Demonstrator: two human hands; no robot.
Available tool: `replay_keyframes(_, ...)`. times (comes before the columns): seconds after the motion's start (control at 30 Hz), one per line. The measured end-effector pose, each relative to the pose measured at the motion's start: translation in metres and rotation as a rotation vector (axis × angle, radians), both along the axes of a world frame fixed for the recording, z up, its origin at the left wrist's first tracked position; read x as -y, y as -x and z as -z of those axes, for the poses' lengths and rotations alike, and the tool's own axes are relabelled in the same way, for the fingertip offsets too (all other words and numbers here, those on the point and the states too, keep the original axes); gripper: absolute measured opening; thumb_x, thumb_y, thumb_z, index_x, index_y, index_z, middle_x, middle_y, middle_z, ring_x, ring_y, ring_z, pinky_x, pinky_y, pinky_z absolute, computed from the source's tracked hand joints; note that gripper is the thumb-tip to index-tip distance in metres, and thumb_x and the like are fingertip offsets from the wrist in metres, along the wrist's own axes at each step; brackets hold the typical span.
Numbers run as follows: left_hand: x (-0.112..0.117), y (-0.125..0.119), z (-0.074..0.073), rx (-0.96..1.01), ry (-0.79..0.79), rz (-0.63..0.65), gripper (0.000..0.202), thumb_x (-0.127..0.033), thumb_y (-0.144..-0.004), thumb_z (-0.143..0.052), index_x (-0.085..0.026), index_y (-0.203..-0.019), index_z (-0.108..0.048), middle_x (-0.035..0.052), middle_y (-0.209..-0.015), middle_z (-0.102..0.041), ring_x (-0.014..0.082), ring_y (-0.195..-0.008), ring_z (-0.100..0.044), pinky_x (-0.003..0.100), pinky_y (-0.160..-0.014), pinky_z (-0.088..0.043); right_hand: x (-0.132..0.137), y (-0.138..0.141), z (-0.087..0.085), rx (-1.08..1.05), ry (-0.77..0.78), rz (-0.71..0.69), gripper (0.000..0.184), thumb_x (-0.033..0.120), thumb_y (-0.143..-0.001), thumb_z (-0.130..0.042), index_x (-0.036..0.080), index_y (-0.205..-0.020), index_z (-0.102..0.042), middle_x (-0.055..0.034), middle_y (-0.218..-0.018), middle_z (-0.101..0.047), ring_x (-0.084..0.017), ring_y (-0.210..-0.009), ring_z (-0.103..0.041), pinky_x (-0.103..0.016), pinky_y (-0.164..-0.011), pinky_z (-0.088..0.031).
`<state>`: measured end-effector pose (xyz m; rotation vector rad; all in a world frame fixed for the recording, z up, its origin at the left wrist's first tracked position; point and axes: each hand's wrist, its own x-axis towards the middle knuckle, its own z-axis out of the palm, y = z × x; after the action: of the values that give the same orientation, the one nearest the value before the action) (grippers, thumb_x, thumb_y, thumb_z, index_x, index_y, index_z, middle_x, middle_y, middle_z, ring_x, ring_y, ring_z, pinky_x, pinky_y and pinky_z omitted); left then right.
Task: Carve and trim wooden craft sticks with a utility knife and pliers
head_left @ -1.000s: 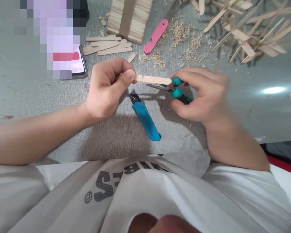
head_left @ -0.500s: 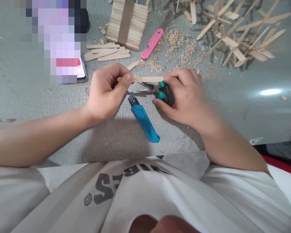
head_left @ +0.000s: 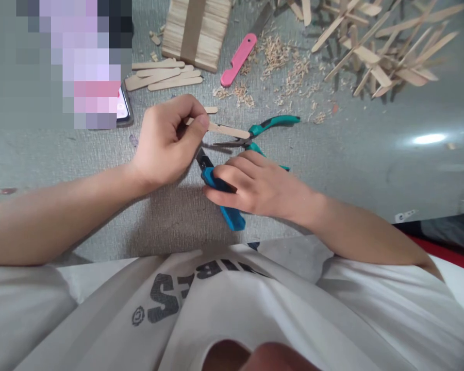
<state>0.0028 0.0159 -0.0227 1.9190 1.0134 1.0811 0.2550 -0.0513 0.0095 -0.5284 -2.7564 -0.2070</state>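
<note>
My left hand is closed, pinching a wooden craft stick between thumb and fingers. The stick points right, its far end over the jaws of the needle-nose pliers. Those pliers have teal handles and lie spread on the table. My right hand is closed around a blue utility knife, thumb on one side and fingers on the other. The knife's blade end points up and left, close beneath my left hand. Part of another stick shows behind my left fingers.
A banded bundle of craft sticks, loose sticks and a pink folding saw lie farther back. Wood shavings are scattered beside the saw. Assembled stick pieces stand at back right. A phone lies at left, partly blurred out.
My right hand has left the pliers, moved left and toward me, and taken hold of the utility knife. The stick in my left hand now tilts down to the right.
</note>
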Motion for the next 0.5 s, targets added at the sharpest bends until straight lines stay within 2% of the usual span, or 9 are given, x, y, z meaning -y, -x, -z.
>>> replay_keyframes(0.1, -0.005, -0.001, 0.008, -0.051, -0.066, -0.04, 0.038, -0.053, -0.109, -0.07, -0.026, -0.083, -0.065, -0.0024, -0.068, -0.054, 0.0148, -0.067, -0.042, 0.043, -0.073, -0.033, -0.003, -0.006, 0.004, -0.085, 0.144, -0.103, 0.031, 0.01, -0.11, -0.055, 0.03, -0.134, -0.061, -0.0049, -0.121, -0.063, -0.022, -0.1, -0.057, -0.038, -0.086, -0.048)
replay_keyframes(0.2, -0.004, -0.004, 0.009, -0.13, -0.03, -0.057, 0.032, -0.044, -0.103, -0.075, -0.025, -0.079, -0.064, -0.0008, -0.068, -0.056, 0.0174, -0.071, -0.046, 0.045, -0.082, -0.035, -0.002, -0.011, 0.006, -0.19, 0.354, -0.2, 0.022, 0.018, -0.116, -0.046, 0.028, -0.132, -0.056, -0.0084, -0.134, -0.061, -0.022, -0.107, -0.061, -0.039, -0.089, -0.052)
replay_keyframes(0.27, -0.003, -0.005, 0.009, -0.177, -0.001, -0.04, 0.029, -0.038, -0.1, -0.077, -0.025, -0.078, -0.064, -0.0009, -0.067, -0.056, 0.0185, -0.074, -0.05, 0.046, -0.09, -0.038, 0.0, -0.01, 0.007, -0.241, 0.409, -0.222, 0.019, 0.019, -0.118, -0.04, 0.026, -0.128, -0.055, -0.0101, -0.136, -0.062, -0.021, -0.108, -0.062, -0.038, -0.089, -0.054)
replay_keyframes(0.4, -0.005, -0.006, 0.013, -0.22, 0.034, -0.042, 0.021, -0.028, -0.091, -0.08, -0.025, -0.075, -0.066, -0.003, -0.063, -0.051, 0.0198, -0.076, -0.054, 0.05, -0.104, -0.039, 0.005, -0.002, 0.01, -0.18, 0.266, -0.231, 0.016, 0.017, -0.114, -0.047, 0.025, -0.117, -0.06, -0.0089, -0.13, -0.068, -0.02, -0.1, -0.057, -0.036, -0.08, -0.046)
replay_keyframes(0.5, -0.006, -0.007, 0.013, -0.224, 0.045, -0.054, 0.022, -0.025, -0.086, -0.082, -0.026, -0.072, -0.064, -0.0038, -0.06, -0.047, 0.0206, -0.074, -0.055, 0.05, -0.103, -0.041, 0.007, 0.001, 0.006, -0.101, 0.175, -0.242, 0.013, 0.016, -0.112, -0.056, 0.026, -0.11, -0.064, -0.0042, -0.125, -0.075, -0.02, -0.096, -0.053, -0.037, -0.077, -0.038)
